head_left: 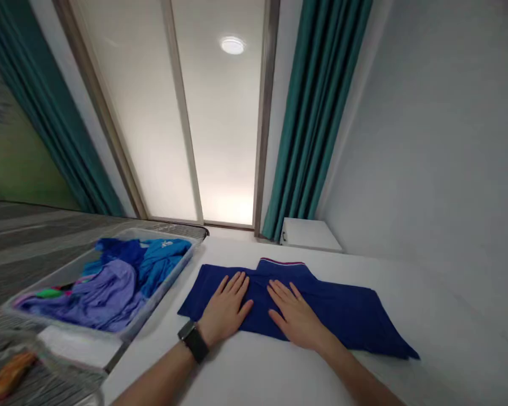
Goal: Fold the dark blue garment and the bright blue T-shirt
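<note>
A dark blue garment with a collar edged in red and white lies spread across the white table, its collar toward the far side. My left hand rests flat on its left part, fingers stretched out; a black watch is on that wrist. Just right of the middle, my right hand presses flat on the cloth with its fingers apart. Neither hand grips the fabric. The two hands are apart from each other.
Left of the white table, a clear plastic bin holds crumpled blue and purple clothes. An orange item lies at the lower left. A white cabinet stands beyond the table, by a teal curtain.
</note>
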Tool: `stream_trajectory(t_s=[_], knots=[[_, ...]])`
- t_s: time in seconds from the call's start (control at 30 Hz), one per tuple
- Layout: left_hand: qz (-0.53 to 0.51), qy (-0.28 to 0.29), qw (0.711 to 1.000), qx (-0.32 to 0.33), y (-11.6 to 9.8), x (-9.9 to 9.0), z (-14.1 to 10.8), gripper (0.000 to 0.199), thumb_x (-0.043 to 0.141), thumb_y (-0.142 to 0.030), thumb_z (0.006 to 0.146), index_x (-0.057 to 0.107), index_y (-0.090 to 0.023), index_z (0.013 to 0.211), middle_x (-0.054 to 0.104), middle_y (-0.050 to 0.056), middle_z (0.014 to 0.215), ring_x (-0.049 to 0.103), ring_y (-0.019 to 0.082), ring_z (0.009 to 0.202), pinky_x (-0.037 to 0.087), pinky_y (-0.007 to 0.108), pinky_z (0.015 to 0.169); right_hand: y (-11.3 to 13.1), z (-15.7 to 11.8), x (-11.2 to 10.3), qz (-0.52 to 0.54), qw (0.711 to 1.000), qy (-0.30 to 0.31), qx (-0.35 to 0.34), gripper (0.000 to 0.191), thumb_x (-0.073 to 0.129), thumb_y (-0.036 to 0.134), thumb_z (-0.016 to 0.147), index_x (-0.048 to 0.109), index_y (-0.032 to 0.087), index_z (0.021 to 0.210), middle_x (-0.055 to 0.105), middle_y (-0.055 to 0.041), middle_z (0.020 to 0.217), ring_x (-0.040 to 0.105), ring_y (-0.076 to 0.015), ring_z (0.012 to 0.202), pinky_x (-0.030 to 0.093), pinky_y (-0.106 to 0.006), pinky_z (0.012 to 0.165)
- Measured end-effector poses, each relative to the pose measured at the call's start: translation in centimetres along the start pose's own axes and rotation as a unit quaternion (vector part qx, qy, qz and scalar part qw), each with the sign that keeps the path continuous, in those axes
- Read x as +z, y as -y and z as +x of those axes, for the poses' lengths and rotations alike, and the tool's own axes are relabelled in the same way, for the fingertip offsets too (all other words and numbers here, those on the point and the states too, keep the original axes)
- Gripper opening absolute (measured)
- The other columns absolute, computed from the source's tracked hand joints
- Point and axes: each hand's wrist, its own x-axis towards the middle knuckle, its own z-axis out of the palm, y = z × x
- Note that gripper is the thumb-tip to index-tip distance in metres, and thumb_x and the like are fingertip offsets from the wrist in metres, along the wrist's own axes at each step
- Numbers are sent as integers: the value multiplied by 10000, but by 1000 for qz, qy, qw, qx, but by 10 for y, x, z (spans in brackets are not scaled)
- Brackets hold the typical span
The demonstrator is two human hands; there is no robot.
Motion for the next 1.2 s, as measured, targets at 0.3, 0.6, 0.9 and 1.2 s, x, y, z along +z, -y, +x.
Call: stream_trajectory(t_s=[0.3, 0.6, 0.9, 1.2], knots=[[0, -12, 1000, 8, 9, 0, -1, 564, 349, -476, 982, 376, -203, 1474, 358, 68, 1533, 319, 243, 1421, 248, 479, 1168, 3, -7, -12, -4, 998, -54, 25, 544, 346, 381, 991, 336, 169, 1491, 292, -80, 1554, 217, -224, 1448, 124, -495, 1196], [18, 37, 998, -41, 27, -13, -18, 559, 308, -469, 988, 327, -232, 1494, 288, 40, 1559, 257, 248, 1446, 204, 554, 1161, -17, -15, -16, -6, 997, -41, 62, 566, 309, 412, 996, 314, 152, 1499, 251, -81, 1568, 178, -217, 1458, 119, -482, 1195], [20, 12, 1000, -20, 44, -10, -25, 550, 318, -486, 987, 325, -271, 1494, 318, 30, 1552, 295, 229, 1432, 192, 497, 1174, -12, -14, -9, 7, 996, -32, 81, 579, 285, 448, 995, 317, 168, 1501, 256, -82, 1568, 182, -216, 1458, 116, -461, 1191], [10, 1, 1000, -23, 29, -13, -15, 524, 272, -468, 1009, 375, -247, 1473, 381, 47, 1524, 328, 229, 1417, 227, 497, 1164, -21, -20, -21, 12, 996, -21, 82, 580, 291, 426, 991, 304, 158, 1505, 256, -84, 1566, 199, -218, 1454, 140, -467, 1189]])
